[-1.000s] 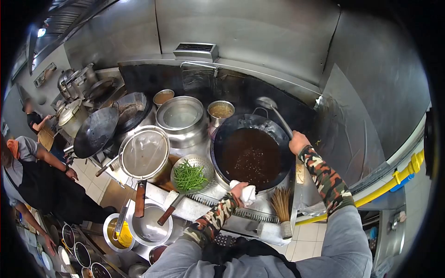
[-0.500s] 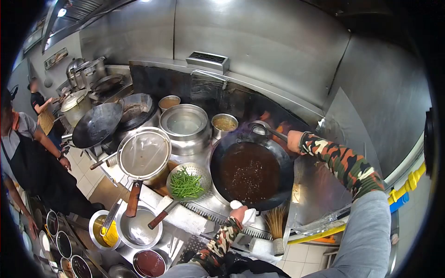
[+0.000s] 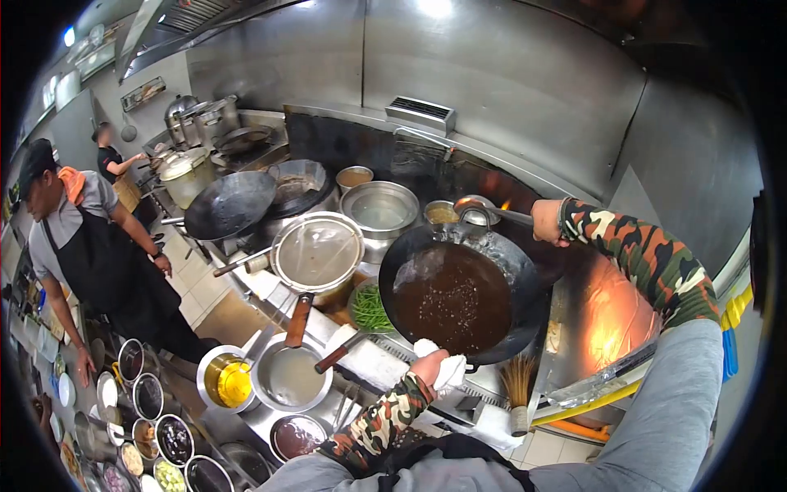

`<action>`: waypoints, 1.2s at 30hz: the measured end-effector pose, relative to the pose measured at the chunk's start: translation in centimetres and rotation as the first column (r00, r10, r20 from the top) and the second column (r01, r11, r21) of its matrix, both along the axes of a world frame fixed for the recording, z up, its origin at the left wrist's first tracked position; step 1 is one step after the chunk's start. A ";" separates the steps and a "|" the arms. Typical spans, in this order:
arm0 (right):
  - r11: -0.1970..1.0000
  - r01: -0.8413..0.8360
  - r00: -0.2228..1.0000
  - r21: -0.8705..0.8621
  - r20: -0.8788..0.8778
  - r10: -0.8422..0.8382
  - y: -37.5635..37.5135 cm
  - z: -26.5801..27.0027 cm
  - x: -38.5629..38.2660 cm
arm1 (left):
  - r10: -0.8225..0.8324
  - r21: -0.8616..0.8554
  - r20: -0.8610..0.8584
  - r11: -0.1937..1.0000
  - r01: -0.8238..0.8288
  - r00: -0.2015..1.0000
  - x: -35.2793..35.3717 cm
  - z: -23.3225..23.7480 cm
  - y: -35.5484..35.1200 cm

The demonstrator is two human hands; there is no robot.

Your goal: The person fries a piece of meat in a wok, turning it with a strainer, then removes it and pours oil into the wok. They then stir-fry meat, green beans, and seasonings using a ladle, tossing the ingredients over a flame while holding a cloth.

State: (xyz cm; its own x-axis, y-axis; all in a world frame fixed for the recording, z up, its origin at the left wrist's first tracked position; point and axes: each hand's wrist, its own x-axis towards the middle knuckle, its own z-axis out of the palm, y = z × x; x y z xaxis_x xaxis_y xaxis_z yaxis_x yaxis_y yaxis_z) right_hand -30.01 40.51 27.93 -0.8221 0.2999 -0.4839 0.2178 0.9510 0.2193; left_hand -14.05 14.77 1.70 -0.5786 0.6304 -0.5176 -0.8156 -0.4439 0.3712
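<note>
A large black wok (image 3: pixel 525 299) with dark brown, bubbling liquid (image 3: pixel 455 295) is tilted over the stove. My left hand (image 3: pixel 428 366) is closed on a white cloth (image 3: pixel 450 371) at the wok's near rim. At the wok's far side, my right hand (image 3: pixel 549 222) is wrapped round a metal handle (image 3: pixel 515 216) that runs to the far loop handle and a round ladle bowl behind it. Green beans (image 3: pixel 370 308) lie in a strainer partly hidden by the wok's left edge. A bamboo brush (image 3: pixel 518 384) stands right of the cloth.
A strainer (image 3: pixel 318 251) rests over a pot left of the wok, with a second wok (image 3: pixel 229 203) beyond. Bowls of yellow liquid (image 3: pixel 229 382) and red sauce (image 3: pixel 297 437) are near left. Flame light (image 3: pixel 611 316) reflects at right. A co-worker (image 3: pixel 106 246) stands far left.
The wok has lifted and tilted toward the near left, now covering part of the beans' strainer. Both my hands have moved with it. The view has turned left, and flame glow appears at right.
</note>
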 end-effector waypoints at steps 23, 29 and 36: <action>0.834 -0.095 0.995 0.544 0.071 0.067 -17.8 1.5 -5.0 | -0.062 0.153 -0.030 0.986 0.066 0.998 2.1 8.8 -17.2; 0.981 -0.057 0.998 0.185 -0.028 0.063 -20.2 4.5 -2.3 | -0.044 0.255 -0.072 0.965 0.061 0.996 3.4 9.3 -18.0; 0.884 -0.329 0.940 -0.331 -0.029 0.339 -19.0 6.8 -0.8 | -0.020 0.246 -0.055 0.969 0.033 0.998 4.7 10.8 -18.5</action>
State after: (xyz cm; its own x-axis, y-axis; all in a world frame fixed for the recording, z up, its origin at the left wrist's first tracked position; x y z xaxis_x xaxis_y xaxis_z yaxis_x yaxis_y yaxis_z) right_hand -30.82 21.56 34.74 -0.8298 -0.1686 -0.5320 -0.1270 0.9853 -0.1142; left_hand -9.39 -3.75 12.47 -0.5821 0.7502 -0.3135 -0.8107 -0.5058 0.2948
